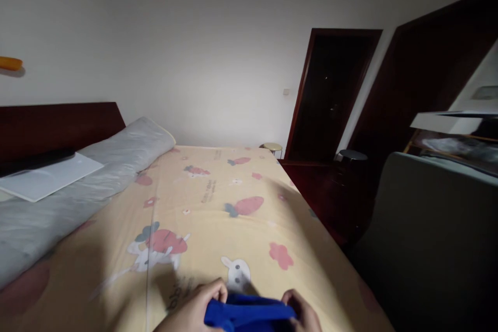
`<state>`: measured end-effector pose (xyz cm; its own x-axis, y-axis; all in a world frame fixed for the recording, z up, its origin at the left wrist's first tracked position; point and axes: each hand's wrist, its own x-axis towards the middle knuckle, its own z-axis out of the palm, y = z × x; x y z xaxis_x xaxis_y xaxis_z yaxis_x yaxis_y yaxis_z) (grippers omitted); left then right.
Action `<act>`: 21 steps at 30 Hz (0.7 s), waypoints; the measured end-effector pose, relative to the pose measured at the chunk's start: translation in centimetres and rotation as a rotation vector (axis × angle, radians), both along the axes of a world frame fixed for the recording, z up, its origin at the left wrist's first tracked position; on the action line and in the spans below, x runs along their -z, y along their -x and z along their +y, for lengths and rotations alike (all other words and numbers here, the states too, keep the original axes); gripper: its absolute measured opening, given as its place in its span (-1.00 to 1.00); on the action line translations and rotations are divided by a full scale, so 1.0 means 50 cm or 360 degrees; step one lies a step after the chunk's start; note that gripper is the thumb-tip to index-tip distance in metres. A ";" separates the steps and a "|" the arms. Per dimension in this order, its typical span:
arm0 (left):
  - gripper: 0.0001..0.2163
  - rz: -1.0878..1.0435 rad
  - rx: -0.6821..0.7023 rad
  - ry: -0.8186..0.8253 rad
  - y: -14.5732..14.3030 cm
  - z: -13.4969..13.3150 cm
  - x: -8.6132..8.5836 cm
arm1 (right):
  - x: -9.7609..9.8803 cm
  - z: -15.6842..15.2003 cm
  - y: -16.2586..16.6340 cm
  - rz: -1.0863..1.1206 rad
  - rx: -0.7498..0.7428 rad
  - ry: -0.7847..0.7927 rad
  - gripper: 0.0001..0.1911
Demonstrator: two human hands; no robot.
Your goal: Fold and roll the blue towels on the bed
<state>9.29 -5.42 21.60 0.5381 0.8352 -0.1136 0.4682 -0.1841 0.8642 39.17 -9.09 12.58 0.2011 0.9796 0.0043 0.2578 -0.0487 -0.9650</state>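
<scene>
At the bottom edge of the view both hands grip a bright blue piece of cloth. My left hand has its fingers curled over the cloth's left end. My right hand pinches the right end. The cloth is bunched between them, just above a bed with a yellow sheet printed with rabbits, carrots and flowers. The lower part of the cloth and both wrists are cut off by the frame.
A grey plastic-wrapped bolster lies along the bed's left side with a white flat board on it, against a dark headboard. Right of the bed stand a grey chair back, dark wooden furniture and a dark doorway.
</scene>
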 end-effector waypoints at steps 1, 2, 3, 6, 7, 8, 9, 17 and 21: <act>-0.67 0.0158 0.0005 -0.0101 0.017 0.003 0.001 | -0.020 0.003 -0.017 -0.0050 0.0112 -0.0073 -0.89; -0.61 0.0273 -0.0025 -0.0209 0.032 0.010 0.003 | -0.044 0.004 -0.031 -0.0082 0.0237 -0.0142 -0.88; -0.57 0.0351 -0.0076 -0.0324 0.047 0.021 0.004 | -0.069 0.005 -0.041 -0.0113 0.0344 -0.0190 -0.87; -0.65 0.0457 -0.0375 -0.0707 0.092 0.075 0.005 | -0.155 0.003 -0.051 -0.0163 0.0516 -0.0286 -0.87; -0.72 0.0451 -0.0499 -0.0812 0.108 0.095 0.007 | -0.182 0.003 -0.050 -0.0170 0.0529 -0.0319 -0.87; -0.78 0.0417 -0.0619 -0.0886 0.125 0.113 0.010 | -0.208 0.003 -0.050 -0.0185 0.0529 -0.0352 -0.86; -0.81 0.0362 -0.0729 -0.0928 0.142 0.128 0.015 | -0.231 0.004 -0.050 -0.0221 0.0513 -0.0382 -0.86; -0.79 0.0122 -0.1079 -0.1004 0.268 0.123 0.055 | -0.288 0.039 -0.116 -0.1052 -0.0447 0.0034 -0.79; -0.82 0.0322 -0.1132 -0.1026 0.330 0.111 0.038 | -0.261 0.026 -0.180 -0.1013 -0.0679 0.0120 -0.73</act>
